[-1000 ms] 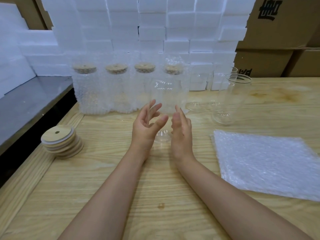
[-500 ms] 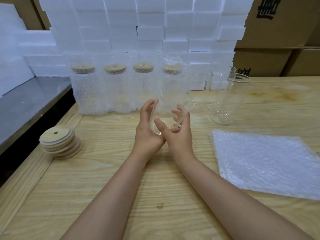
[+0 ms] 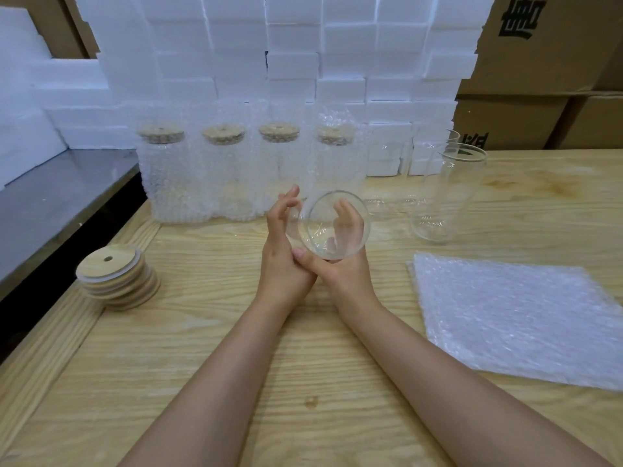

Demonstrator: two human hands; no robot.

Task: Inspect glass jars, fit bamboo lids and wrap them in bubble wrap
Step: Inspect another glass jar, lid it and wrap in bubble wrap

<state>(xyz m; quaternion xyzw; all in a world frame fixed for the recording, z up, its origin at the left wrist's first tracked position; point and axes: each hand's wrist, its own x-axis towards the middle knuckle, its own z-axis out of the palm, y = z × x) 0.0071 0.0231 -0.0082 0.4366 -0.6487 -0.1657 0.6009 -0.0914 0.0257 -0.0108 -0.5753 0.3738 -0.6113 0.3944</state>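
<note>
A clear glass jar (image 3: pixel 318 230) is held above the wooden table (image 3: pixel 202 348), tilted so its open mouth faces me. My left hand (image 3: pixel 281 254) presses against the jar's left side with straight fingers. My right hand (image 3: pixel 344 267) cradles the jar from below and behind; its fingers show through the glass and its thumb crosses under the rim. A stack of bamboo lids (image 3: pixel 111 267) lies at the left. A flat pile of bubble wrap sheets (image 3: pixel 519 315) lies at the right.
Several bubble-wrapped, lidded jars (image 3: pixel 219 170) stand in a row behind my hands. Bare glass jars (image 3: pixel 448 193) stand at the right rear. White foam blocks (image 3: pixel 290 62) and cardboard boxes (image 3: pixel 539 45) wall the back. A grey surface (image 3: pixel 50 203) runs along the left.
The jar stood upright on the table between my spread hands; both hands closed on it, lifted it and tipped its mouth toward me.
</note>
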